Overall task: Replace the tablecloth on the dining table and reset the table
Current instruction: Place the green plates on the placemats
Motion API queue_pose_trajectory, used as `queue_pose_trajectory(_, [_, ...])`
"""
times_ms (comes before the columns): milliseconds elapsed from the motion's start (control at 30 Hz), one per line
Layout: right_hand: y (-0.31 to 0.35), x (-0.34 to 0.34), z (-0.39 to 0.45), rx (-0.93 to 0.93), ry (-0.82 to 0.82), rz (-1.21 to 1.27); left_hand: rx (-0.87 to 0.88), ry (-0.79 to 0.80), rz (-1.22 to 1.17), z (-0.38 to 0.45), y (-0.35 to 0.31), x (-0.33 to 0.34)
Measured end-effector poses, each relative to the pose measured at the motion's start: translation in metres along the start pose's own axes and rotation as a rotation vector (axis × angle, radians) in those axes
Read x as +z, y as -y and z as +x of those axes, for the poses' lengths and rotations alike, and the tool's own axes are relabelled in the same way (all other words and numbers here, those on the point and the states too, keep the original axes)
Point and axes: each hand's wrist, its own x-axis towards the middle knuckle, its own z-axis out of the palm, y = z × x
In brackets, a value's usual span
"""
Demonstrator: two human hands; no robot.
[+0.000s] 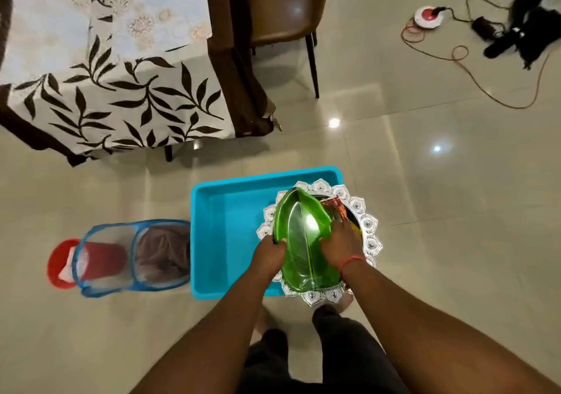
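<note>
While bent over blue tub (230, 211) on floor | both hands, left hand (268, 255) and right hand (341, 246), gripping green leaf dish (300, 242) atop silver tray (368, 232) | leaf-print tablecloth (127, 90) already covering worktop | resetting remains.

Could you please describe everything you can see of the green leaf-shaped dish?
The green leaf-shaped dish looks like glossy translucent glass or plastic, with a raised central rib and a pointed far tip. It lies on the silver tray over the blue tub. The left hand holds its left edge; the right hand holds its right.
</note>
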Motion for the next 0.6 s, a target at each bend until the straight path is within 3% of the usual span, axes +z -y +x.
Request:
queue_pose_trajectory(133, [0.002,0.001,0.005,0.035,0.006,0.039,-0.049,0.016,-0.098,0.0,0.001,0.006])
queue_pose_trajectory(433, [-0.006,0.008,-0.003,0.065,0.03,0.189,0.066,0.047,-0.195,-0.002,0.011,0.003])
queue_pose_trajectory(600, [-0.002,0.009,-0.028,0.034,-0.141,0.376,0.192,0.059,-0.297,-0.027,0.014,-0.027])
